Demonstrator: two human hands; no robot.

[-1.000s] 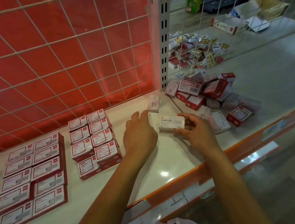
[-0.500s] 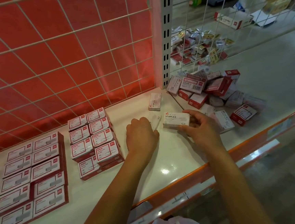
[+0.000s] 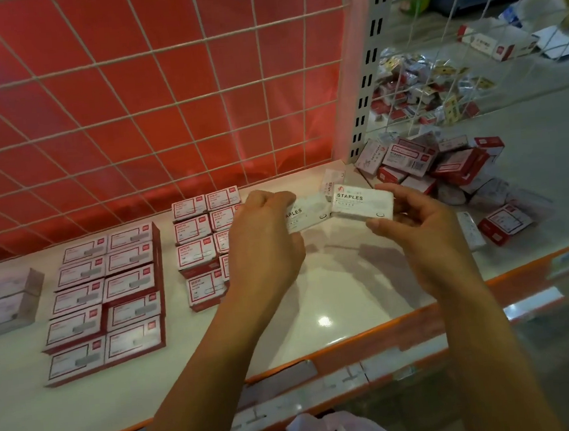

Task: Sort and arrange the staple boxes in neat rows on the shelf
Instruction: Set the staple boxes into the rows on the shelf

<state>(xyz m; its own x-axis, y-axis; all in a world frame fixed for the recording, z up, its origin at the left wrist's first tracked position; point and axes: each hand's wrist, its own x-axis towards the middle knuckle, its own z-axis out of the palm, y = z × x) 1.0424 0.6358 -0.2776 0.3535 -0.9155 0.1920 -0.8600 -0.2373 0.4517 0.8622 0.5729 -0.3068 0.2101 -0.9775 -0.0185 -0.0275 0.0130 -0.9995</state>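
My left hand (image 3: 264,241) grips a white staple box (image 3: 305,215) marked STAPLES, lifted above the white shelf (image 3: 335,297). My right hand (image 3: 414,224) holds a second white STAPLES box (image 3: 361,201) right beside it, their ends touching. A third white box (image 3: 331,182) lies on the shelf just behind them. To the left, red-and-white staple boxes lie in neat rows: a large block (image 3: 104,299) and a smaller block (image 3: 202,236), partly hidden by my left hand. A loose heap of red-and-white boxes (image 3: 444,173) sits at the right.
A red wire-grid back panel (image 3: 149,100) rises behind the shelf, with a perforated upright post (image 3: 364,81) at its right end. Pale boxes (image 3: 5,301) stand at the far left. More packets (image 3: 420,93) lie behind the right mesh. An orange rail (image 3: 373,341) edges the shelf front.
Both hands have risen off the shelf. My left hand picked up a second white box that lay under it, and the two boxes now meet end to end.
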